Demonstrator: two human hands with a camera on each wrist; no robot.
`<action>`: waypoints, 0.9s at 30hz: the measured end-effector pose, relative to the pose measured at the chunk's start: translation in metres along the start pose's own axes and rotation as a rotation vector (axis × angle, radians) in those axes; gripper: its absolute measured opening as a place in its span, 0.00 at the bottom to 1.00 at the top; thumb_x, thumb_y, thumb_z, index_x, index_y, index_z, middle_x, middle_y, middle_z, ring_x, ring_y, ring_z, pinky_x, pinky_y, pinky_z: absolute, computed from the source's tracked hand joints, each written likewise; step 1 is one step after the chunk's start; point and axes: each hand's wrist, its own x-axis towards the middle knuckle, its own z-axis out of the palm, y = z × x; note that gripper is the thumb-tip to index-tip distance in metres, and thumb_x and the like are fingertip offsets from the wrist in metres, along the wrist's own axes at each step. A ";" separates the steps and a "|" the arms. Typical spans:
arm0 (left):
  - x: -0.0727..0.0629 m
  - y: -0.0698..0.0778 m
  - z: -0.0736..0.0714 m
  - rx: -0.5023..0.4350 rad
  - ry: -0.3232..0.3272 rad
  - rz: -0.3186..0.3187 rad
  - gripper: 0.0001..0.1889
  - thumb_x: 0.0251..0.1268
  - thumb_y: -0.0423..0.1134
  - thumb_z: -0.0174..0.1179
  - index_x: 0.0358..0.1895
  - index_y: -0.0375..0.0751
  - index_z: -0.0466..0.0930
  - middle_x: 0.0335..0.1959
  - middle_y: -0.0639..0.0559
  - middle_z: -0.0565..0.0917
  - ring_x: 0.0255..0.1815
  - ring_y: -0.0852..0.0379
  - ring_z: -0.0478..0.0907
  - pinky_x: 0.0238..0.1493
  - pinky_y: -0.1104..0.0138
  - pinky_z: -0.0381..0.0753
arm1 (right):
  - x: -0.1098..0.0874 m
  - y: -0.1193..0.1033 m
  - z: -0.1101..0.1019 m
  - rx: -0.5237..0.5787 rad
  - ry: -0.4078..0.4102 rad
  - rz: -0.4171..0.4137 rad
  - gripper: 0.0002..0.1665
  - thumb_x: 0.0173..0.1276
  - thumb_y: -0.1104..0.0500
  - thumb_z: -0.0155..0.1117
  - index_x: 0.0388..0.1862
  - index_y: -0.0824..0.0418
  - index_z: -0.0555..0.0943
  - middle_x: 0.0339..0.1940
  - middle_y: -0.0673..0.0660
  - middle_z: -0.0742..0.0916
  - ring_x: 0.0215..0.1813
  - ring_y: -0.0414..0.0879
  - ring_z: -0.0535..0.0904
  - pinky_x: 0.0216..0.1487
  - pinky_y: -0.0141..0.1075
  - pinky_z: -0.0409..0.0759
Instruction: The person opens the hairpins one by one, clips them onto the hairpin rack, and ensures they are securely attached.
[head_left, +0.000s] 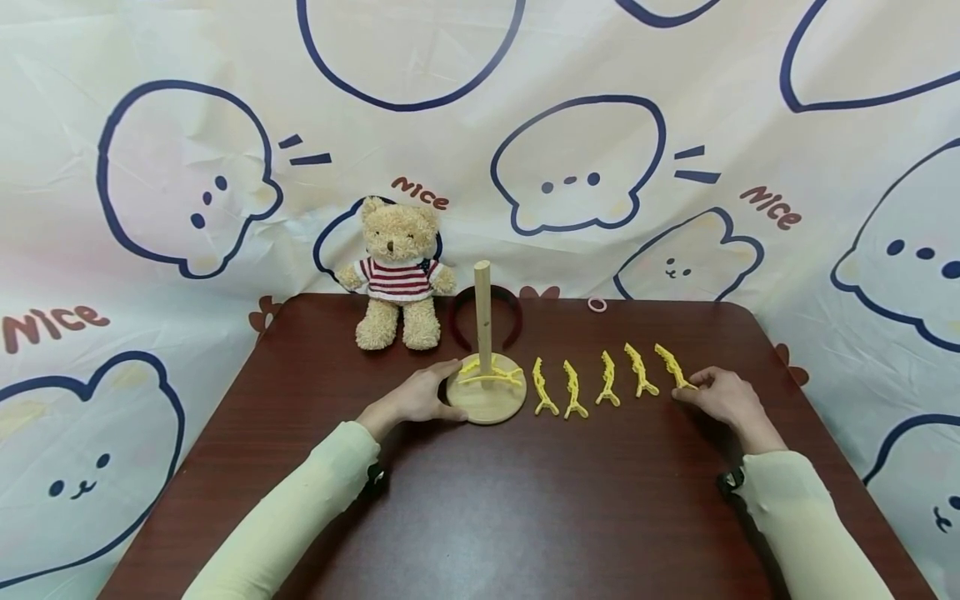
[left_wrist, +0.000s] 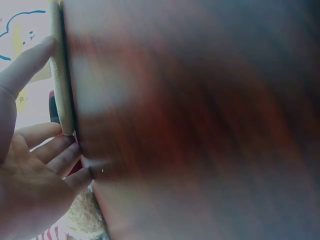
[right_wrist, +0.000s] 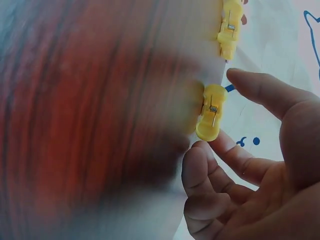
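Note:
My left hand [head_left: 420,394] holds the round base of a wooden stand [head_left: 487,408], thumb at its near edge and fingers at its far side. An upright post rises from that base. Yellow hair clips [head_left: 491,377] lie on the base around the post's foot; how many, I cannot tell. To the right, several more yellow clips stretch in a row across the table. At the row's right end my right hand [head_left: 722,398] reaches around the tail of the last clip [head_left: 672,364]. In the right wrist view the thumb stands apart from this spring clip [right_wrist: 211,112], with a finger close beneath it.
A teddy bear [head_left: 397,275] in a striped shirt sits at the back left of the brown table [head_left: 480,517]. Behind the post stands a dark red hoop [head_left: 514,312], like a headband. A small pink ring [head_left: 597,305] lies near the back edge. Printed cloth hangs behind.

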 end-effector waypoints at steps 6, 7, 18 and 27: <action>0.000 0.001 0.001 0.005 -0.003 -0.002 0.51 0.55 0.54 0.74 0.77 0.35 0.58 0.78 0.36 0.60 0.78 0.39 0.59 0.75 0.49 0.63 | 0.000 -0.002 -0.001 -0.016 -0.027 0.015 0.47 0.58 0.30 0.69 0.59 0.68 0.76 0.51 0.68 0.82 0.44 0.57 0.75 0.41 0.47 0.77; 0.000 0.001 0.001 0.005 -0.004 -0.003 0.51 0.55 0.54 0.74 0.77 0.35 0.58 0.78 0.36 0.60 0.78 0.39 0.59 0.75 0.49 0.63 | 0.000 -0.002 -0.001 -0.020 -0.029 0.020 0.48 0.58 0.30 0.69 0.59 0.68 0.76 0.51 0.68 0.82 0.44 0.57 0.75 0.40 0.47 0.76; 0.000 0.001 0.001 -0.003 0.000 -0.002 0.51 0.55 0.53 0.74 0.77 0.34 0.58 0.78 0.36 0.60 0.78 0.39 0.59 0.76 0.49 0.63 | -0.001 0.001 -0.002 -0.019 -0.007 0.050 0.35 0.60 0.37 0.71 0.50 0.67 0.82 0.45 0.65 0.84 0.41 0.55 0.76 0.37 0.43 0.76; -0.001 0.001 0.000 0.010 0.013 0.009 0.51 0.54 0.53 0.75 0.76 0.32 0.59 0.78 0.35 0.61 0.78 0.39 0.60 0.76 0.50 0.62 | -0.005 0.006 -0.007 -0.036 0.058 0.019 0.36 0.62 0.39 0.69 0.55 0.67 0.81 0.50 0.69 0.84 0.45 0.60 0.78 0.40 0.51 0.77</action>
